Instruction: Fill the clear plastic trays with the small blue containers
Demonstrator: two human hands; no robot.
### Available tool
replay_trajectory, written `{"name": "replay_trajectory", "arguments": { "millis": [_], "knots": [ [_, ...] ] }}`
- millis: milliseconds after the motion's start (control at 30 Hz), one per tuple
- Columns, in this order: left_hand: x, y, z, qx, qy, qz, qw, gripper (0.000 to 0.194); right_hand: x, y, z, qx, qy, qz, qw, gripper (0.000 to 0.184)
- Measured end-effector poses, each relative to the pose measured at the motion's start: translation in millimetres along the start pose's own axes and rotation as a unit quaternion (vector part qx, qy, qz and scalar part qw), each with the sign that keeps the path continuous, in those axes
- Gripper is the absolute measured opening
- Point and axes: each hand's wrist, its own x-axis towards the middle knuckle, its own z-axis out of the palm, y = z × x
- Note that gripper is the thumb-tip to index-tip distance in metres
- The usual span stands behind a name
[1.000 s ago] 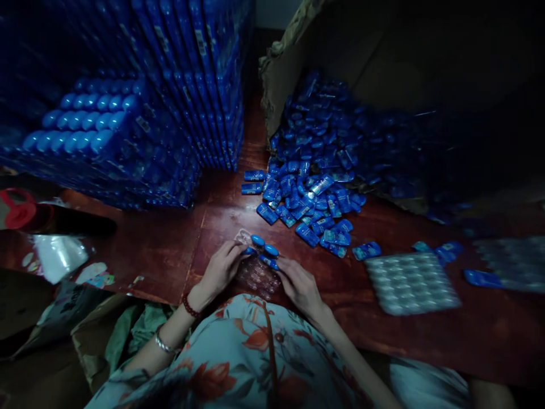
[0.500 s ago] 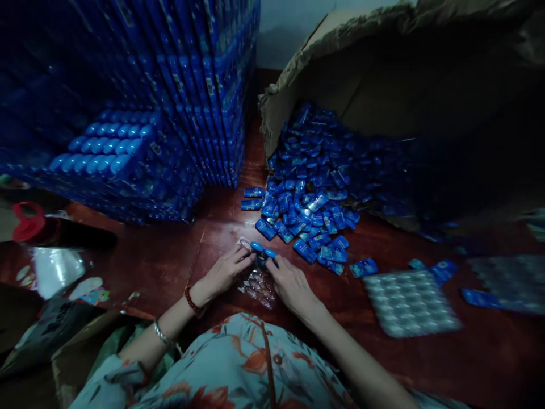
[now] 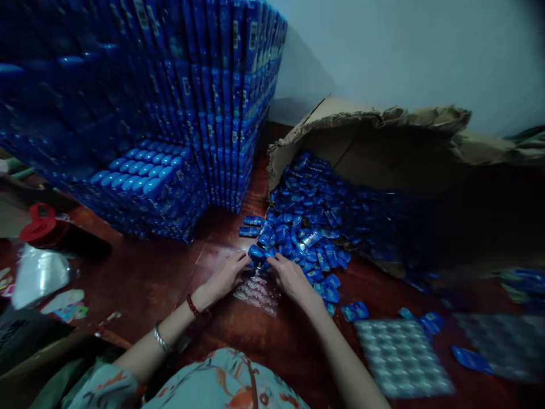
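Observation:
My left hand [image 3: 227, 274] has its fingertips closed on a small flat blue container [image 3: 255, 253], which lies tilted at the far end of a clear moulded plastic tray [image 3: 258, 294]. Opposite it, my right hand [image 3: 293, 279] pinches a second blue container, mostly covered by the fingers. The tray lies on the reddish-brown table between both hands, and its near cells show no containers. Just beyond my hands spreads a loose heap of the same blue containers [image 3: 293, 234].
A torn cardboard box [image 3: 336, 116] lies open behind the heap. Tall stacks of filled blue trays [image 3: 221, 113] stand at the left. Grey moulded trays [image 3: 404, 358] rest at the right. A bottle with a red lid [image 3: 40, 230] lies at the far left beside clear plastic [image 3: 40, 275].
The view has tilted up, showing more wall. The blue container at my left fingertips now lies tilted with its flat face showing; before, two rounded blue ends stood between my hands.

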Motion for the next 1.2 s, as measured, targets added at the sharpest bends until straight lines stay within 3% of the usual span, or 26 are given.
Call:
{"name": "replay_trajectory", "arguments": {
  "millis": [100,233,367,500,667,967,1100,1200],
  "knots": [
    [10.4,3.2,-2.1,0.030,-0.022,0.014,0.999,0.031,0.2,1.5,-0.4,0.003,0.005,-0.011,1.000,0.023],
    [14.5,7.7,8.0,0.106,-0.065,0.034,0.992,0.027,-9.7,-15.0,7.0,-0.010,0.001,-0.009,1.000,0.033],
    [15.7,7.6,15.0,0.095,-0.038,0.019,0.995,0.035,-16.5,-22.9,20.6,-0.006,0.022,0.008,1.000,0.039],
    [20.0,-5.2,9.8,0.000,0.005,0.007,1.000,0.030,-12.9,4.4,31.4,0.104,0.083,0.035,0.990,0.026],
    [15.9,-23.6,8.4,-0.069,0.037,0.005,0.997,0.013,-6.4,32.4,37.8,0.228,0.141,0.011,0.963,0.020],
    [13.9,10.3,2.2,0.046,-0.011,-0.002,0.999,0.024,-12.5,4.6,25.7,0.042,0.086,0.020,0.995,0.027],
    [20.7,5.7,-0.9,0.035,-0.013,0.014,0.999,0.028,-9.0,8.4,23.2,0.032,0.085,0.009,0.996,0.025],
    [21.2,-3.8,1.1,-0.001,-0.004,0.038,0.999,0.029,-8.7,12.2,29.8,0.084,0.115,0.029,0.989,0.019]
  ]
}}
